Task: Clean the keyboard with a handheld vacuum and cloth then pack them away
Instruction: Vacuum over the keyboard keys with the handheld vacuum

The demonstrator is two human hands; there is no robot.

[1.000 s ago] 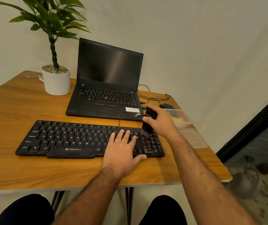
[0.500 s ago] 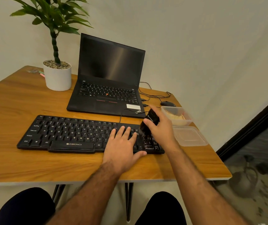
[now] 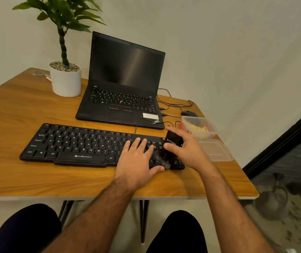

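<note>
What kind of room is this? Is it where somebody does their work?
Probably a home desk or small work corner. A wooden table holds an open laptop, a separate black keyboard and a mouse, with a potted plant against a plain wall.

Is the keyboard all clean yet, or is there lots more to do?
Not yet. The right hand holds the handheld vacuum on the right end of the keyboard, while the left hand rests flat on the keys to steady it. How much is already vacuumed can't be told. A yellowish thing, maybe the cloth, lies in the open plastic box, so wiping and packing away are left. Its lid lies beside it.
</note>
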